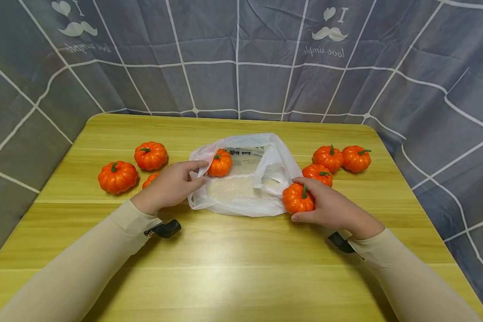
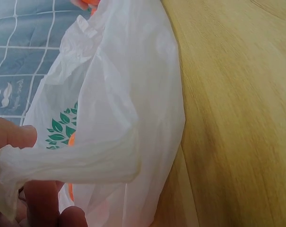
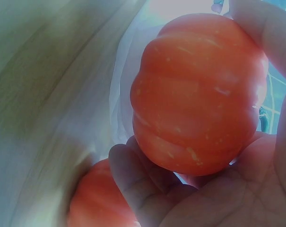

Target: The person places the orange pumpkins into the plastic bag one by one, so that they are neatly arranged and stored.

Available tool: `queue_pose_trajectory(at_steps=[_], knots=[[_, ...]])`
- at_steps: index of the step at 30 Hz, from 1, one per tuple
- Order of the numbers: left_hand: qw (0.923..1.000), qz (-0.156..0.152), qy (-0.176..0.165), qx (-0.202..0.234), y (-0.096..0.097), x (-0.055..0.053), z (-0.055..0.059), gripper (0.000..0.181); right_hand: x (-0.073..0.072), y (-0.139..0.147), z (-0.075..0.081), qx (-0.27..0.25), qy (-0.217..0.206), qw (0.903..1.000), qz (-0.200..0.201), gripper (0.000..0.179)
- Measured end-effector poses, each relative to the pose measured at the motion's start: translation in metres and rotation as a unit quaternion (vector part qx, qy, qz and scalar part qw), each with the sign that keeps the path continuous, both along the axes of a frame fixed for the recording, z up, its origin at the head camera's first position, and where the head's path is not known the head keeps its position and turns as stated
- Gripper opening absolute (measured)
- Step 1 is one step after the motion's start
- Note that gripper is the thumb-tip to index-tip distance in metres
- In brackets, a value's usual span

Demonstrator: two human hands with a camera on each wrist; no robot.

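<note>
A white plastic bag (image 1: 241, 206) lies spread on the table with its mouth open, and green leaf print shows on it in the left wrist view. My left hand (image 1: 176, 184) pinches the bag's left edge; up close, a twisted strip of the plastic (image 2: 86, 163) runs between thumb and fingers. Inside the bag, near that hand, sits a small orange pumpkin (image 1: 220, 163). My right hand (image 1: 330, 203) grips another orange pumpkin (image 1: 297, 199) at the bag's right edge. In the right wrist view this held pumpkin (image 3: 199, 94) fills the palm, fingers curled round it.
Right of the bag sit three pumpkins, one (image 1: 318, 173) partly behind my right hand, others (image 1: 328, 158) (image 1: 356, 158) farther back. On the left are two pumpkins (image 1: 118, 177) (image 1: 150, 155) and a third (image 1: 150, 180) partly hidden by my left hand. A grey curtain (image 1: 265, 89) hangs behind the wooden table (image 1: 209, 277).
</note>
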State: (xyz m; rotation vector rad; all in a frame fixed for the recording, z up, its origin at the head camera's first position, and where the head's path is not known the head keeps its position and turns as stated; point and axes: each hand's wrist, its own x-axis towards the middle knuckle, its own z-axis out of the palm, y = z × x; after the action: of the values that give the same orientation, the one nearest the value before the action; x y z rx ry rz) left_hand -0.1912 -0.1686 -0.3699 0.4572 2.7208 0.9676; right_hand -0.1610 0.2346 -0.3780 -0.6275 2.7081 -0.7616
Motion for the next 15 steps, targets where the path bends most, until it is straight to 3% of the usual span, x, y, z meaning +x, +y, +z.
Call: queue_pose_trajectory(at_steps=[15], knots=[[1.0, -0.002, 0.005, 0.001, 0.0002, 0.0013, 0.0005, 0.053, 0.0032, -0.0077, 0.0063, -0.009, 0.018, 0.9996, 0.017, 0.09]])
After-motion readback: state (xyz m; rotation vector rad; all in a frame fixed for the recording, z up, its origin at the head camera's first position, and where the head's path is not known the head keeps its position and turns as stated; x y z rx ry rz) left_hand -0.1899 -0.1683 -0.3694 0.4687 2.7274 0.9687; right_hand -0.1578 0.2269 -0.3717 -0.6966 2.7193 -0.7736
